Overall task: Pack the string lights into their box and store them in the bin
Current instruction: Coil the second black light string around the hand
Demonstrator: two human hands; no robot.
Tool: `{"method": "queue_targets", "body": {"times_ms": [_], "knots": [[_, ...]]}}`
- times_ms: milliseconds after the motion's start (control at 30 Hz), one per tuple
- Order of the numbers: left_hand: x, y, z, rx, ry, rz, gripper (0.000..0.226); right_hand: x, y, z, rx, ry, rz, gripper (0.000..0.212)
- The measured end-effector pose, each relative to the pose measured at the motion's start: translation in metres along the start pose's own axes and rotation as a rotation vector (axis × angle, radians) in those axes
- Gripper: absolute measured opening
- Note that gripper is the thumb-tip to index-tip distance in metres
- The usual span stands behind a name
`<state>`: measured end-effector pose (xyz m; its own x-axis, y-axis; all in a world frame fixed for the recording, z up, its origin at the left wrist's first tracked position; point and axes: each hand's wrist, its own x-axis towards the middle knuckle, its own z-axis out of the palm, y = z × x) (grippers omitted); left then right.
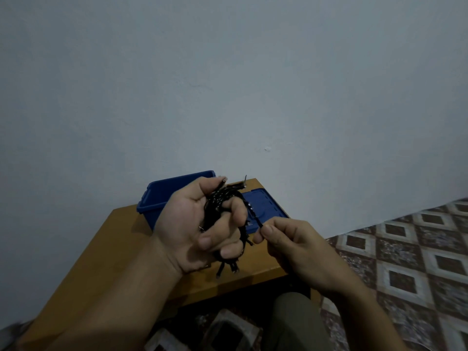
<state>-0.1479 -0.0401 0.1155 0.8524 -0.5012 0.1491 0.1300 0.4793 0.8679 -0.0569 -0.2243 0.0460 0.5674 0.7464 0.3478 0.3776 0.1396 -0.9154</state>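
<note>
The left hand (195, 224) held most of the string lights (222, 206) bunched up. The right hand (286, 239) pinched the loose end. The blue bin (162, 196) waited open; no box showed.

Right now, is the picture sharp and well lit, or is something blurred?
Head view: dim, bluish light; the string lights in the left hand read as a dark, detail-poor bundle; the tiled floor is smeared toward the right edge.

No readable txt, labels, nos. or signs anywhere in view.
</note>
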Motion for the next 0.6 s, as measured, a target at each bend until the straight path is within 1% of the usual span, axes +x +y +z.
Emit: {"method": "queue_targets", "body": {"times_ms": [100, 167, 233, 300, 433, 600], "knots": [[0.000, -0.001, 0.000, -0.023, 0.052, 0.068, 0.072, 0.000, -0.001, 0.003, 0.016, -0.036, 0.023, 0.030], [0.001, 0.000, 0.001, -0.013, 0.073, 0.120, 0.079, 0.000, 0.000, 0.004, -0.016, -0.060, 0.042, 0.028], [0.002, 0.002, 0.005, 0.000, 0.141, 0.175, 0.079, 0.000, 0.000, 0.005, -0.066, -0.092, 0.067, 0.027], [0.003, 0.001, 0.011, 0.003, 0.236, 0.225, 0.079, -0.001, -0.002, 0.006, -0.067, -0.137, 0.107, 0.027], [0.007, -0.004, 0.027, -0.007, 0.334, 0.322, 0.079, -0.001, -0.003, 0.009, -0.051, -0.179, 0.122, 0.026], [0.013, -0.006, 0.043, 0.119, 0.460, 0.367, 0.079, -0.003, -0.008, 0.010, -0.057, -0.229, 0.114, 0.022]]}}
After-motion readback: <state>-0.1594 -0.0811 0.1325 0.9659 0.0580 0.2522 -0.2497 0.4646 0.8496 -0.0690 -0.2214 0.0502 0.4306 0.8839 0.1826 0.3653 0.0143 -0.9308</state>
